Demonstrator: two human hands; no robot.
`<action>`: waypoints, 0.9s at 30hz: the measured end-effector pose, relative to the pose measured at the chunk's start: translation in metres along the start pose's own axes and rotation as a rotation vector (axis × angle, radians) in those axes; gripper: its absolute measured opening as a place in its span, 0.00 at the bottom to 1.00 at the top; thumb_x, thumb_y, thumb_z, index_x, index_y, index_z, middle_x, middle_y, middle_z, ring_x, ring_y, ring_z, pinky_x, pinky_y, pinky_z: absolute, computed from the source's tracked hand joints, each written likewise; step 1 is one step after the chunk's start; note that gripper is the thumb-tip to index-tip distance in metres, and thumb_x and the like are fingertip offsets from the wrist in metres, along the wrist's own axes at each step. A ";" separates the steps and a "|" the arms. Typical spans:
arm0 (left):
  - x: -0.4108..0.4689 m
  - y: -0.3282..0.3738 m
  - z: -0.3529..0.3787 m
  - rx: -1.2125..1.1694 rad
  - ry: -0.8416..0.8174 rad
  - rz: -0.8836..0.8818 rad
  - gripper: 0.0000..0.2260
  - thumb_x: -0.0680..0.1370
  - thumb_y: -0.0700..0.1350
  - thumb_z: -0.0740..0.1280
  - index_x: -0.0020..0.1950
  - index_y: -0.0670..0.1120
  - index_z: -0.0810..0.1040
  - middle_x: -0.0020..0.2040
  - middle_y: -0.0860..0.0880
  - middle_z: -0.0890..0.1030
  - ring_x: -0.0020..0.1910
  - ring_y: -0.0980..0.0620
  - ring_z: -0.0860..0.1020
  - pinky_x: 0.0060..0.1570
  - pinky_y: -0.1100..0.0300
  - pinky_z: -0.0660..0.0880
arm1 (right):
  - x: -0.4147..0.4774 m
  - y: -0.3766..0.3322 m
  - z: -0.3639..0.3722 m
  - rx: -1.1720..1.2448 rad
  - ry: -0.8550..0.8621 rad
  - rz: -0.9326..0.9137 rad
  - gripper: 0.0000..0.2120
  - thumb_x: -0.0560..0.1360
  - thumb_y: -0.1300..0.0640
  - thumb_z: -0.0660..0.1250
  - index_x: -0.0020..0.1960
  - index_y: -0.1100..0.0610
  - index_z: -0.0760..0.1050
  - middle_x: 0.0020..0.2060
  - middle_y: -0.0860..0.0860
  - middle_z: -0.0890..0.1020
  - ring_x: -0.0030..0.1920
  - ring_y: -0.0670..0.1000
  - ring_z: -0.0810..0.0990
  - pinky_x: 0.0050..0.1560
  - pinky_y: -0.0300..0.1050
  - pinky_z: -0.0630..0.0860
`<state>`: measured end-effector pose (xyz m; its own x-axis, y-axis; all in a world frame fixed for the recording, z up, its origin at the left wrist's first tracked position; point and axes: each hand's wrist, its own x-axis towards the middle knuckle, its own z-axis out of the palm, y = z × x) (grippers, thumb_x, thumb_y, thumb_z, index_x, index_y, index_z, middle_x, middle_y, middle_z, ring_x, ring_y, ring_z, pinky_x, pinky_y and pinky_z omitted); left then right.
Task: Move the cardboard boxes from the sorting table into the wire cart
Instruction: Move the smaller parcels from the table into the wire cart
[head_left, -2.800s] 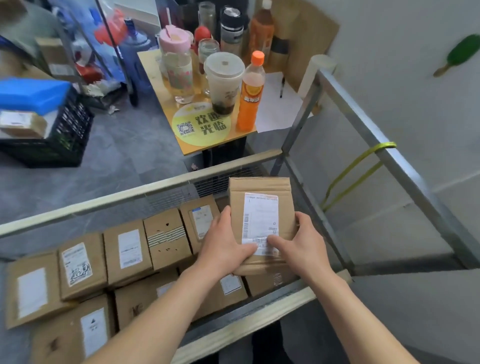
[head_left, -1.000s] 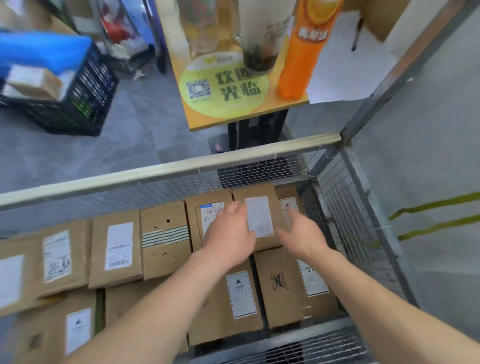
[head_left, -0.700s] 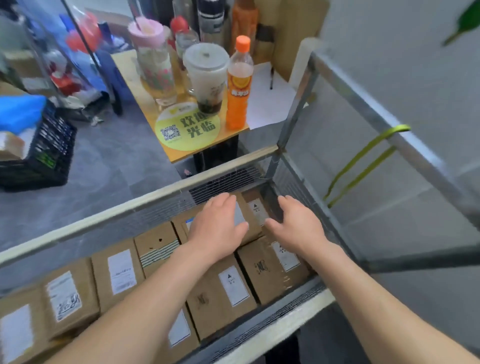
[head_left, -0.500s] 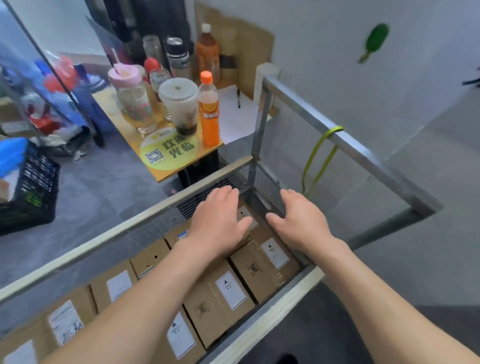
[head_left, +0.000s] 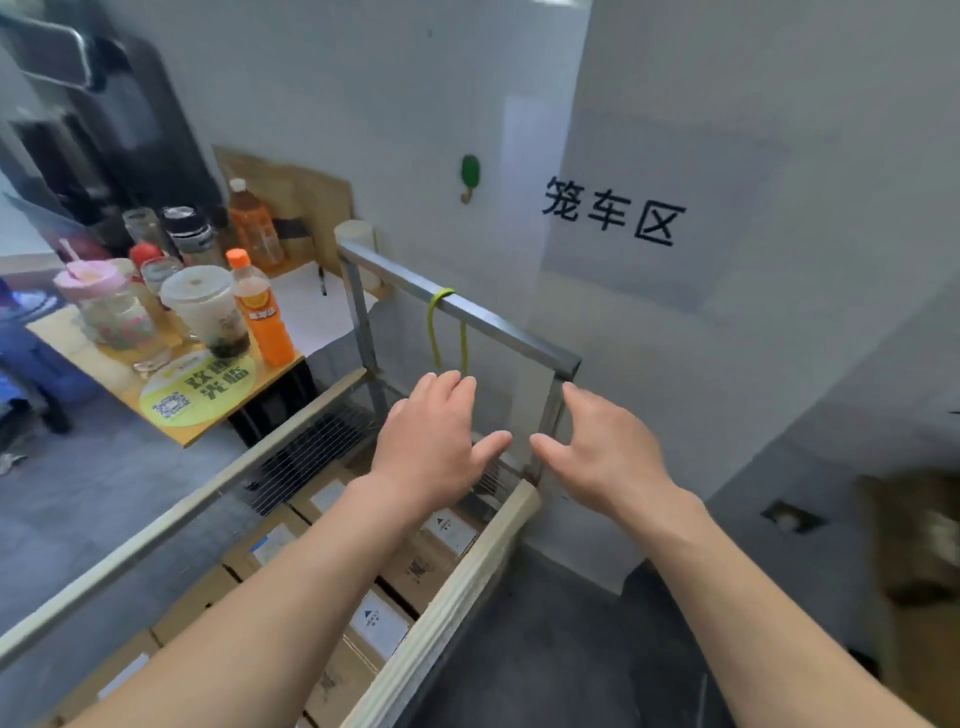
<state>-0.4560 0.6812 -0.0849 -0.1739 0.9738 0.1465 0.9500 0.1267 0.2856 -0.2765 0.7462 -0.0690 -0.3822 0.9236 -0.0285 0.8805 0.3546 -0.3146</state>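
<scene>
Over the wire cart (head_left: 460, 307), the left hand (head_left: 435, 441) and right hand (head_left: 605, 453) are hovering, each grip open and empty, the right one sitting nearer the blurred cardboard box (head_left: 917, 540) off to its right

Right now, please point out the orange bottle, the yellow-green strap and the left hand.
orange bottle (head_left: 264, 325), head view, on its body.
yellow-green strap (head_left: 432, 332), head view, on its left strand.
left hand (head_left: 431, 441), head view, on its back.

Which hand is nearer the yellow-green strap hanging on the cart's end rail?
Left. The left hand has its fingertips just below the strap in this view; the right hand is off to its right, near the corner post.
</scene>
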 end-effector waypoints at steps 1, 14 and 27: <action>-0.002 0.014 0.000 0.007 -0.001 0.023 0.32 0.78 0.66 0.60 0.74 0.45 0.67 0.72 0.49 0.70 0.72 0.48 0.65 0.67 0.48 0.68 | -0.009 0.012 -0.008 -0.006 0.007 0.023 0.29 0.76 0.40 0.65 0.69 0.57 0.70 0.67 0.53 0.77 0.68 0.56 0.73 0.64 0.54 0.72; -0.019 0.171 0.000 0.025 -0.049 0.393 0.31 0.78 0.66 0.61 0.72 0.46 0.67 0.72 0.49 0.69 0.72 0.47 0.64 0.66 0.49 0.67 | -0.122 0.110 -0.092 -0.047 0.211 0.285 0.23 0.75 0.38 0.64 0.65 0.48 0.73 0.60 0.50 0.80 0.62 0.55 0.77 0.60 0.53 0.74; -0.056 0.249 0.013 -0.108 -0.165 0.799 0.34 0.79 0.66 0.59 0.78 0.46 0.61 0.77 0.47 0.66 0.75 0.46 0.63 0.70 0.47 0.65 | -0.246 0.138 -0.096 -0.143 0.342 0.720 0.27 0.75 0.36 0.64 0.66 0.53 0.71 0.62 0.51 0.78 0.63 0.55 0.76 0.57 0.55 0.75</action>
<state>-0.2068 0.6608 -0.0344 0.5922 0.7791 0.2058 0.7396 -0.6269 0.2449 -0.0341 0.5823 -0.0145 0.3786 0.9177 0.1208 0.9141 -0.3502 -0.2046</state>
